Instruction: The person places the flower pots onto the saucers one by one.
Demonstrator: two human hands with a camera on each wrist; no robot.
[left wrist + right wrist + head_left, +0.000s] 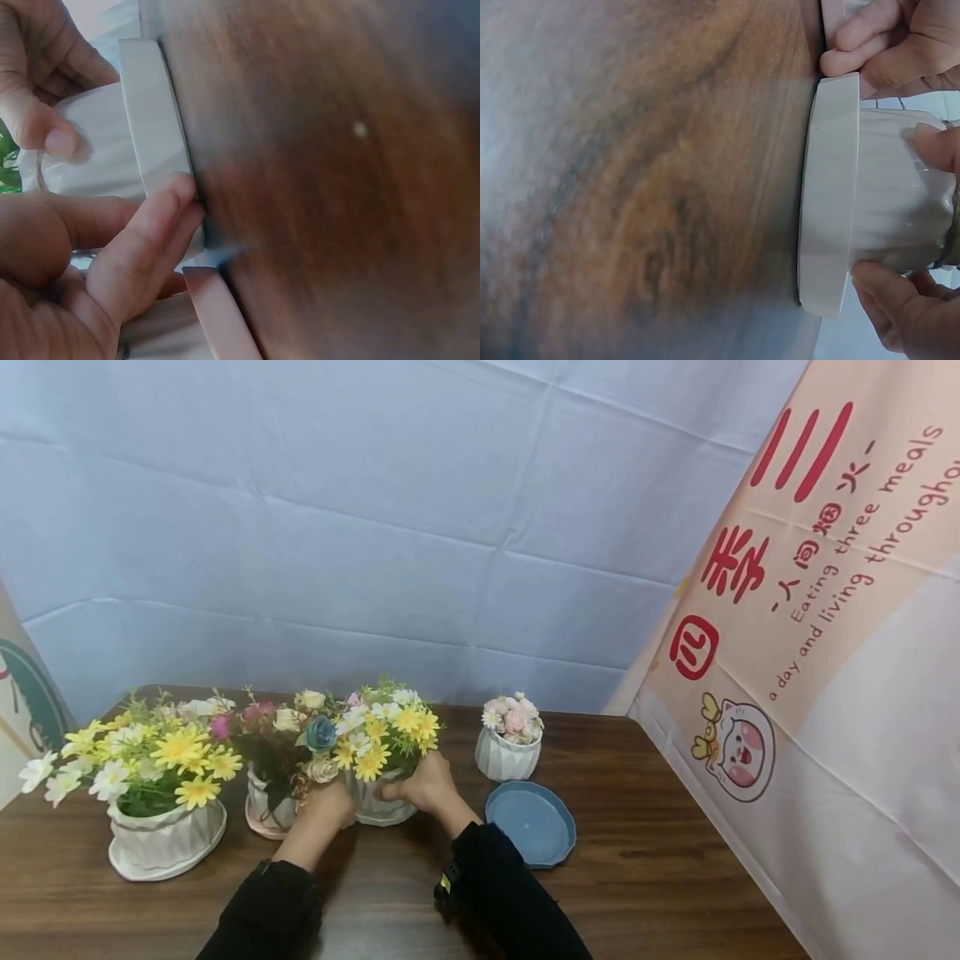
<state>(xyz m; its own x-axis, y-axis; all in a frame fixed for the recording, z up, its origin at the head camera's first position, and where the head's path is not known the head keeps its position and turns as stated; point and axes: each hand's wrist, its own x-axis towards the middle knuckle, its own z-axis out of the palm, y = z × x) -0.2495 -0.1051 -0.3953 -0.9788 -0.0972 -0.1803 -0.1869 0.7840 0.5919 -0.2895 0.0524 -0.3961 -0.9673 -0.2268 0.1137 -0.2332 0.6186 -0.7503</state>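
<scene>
A white ribbed flowerpot (372, 802) with yellow and white artificial daisies (390, 727) stands on a white saucer (830, 202) on the table. My right hand (427, 782) grips the pot from its right, thumb and fingers spread around the wall, as the right wrist view shows. From the left, my left hand (327, 806) pinches the saucer's edge low down, its fingertips (176, 187) at the rim. Close beside the left hand is another white pot (262, 793) with mixed roses, on a pink saucer (217, 311).
At the left, a white pot (161, 839) of yellow and white flowers sits on a white saucer (123, 866). A small pot (507, 756) of pink flowers stands back right, behind an unoccupied blue saucer (531, 822). Cloth (375, 527) hangs behind the wooden table (637, 860).
</scene>
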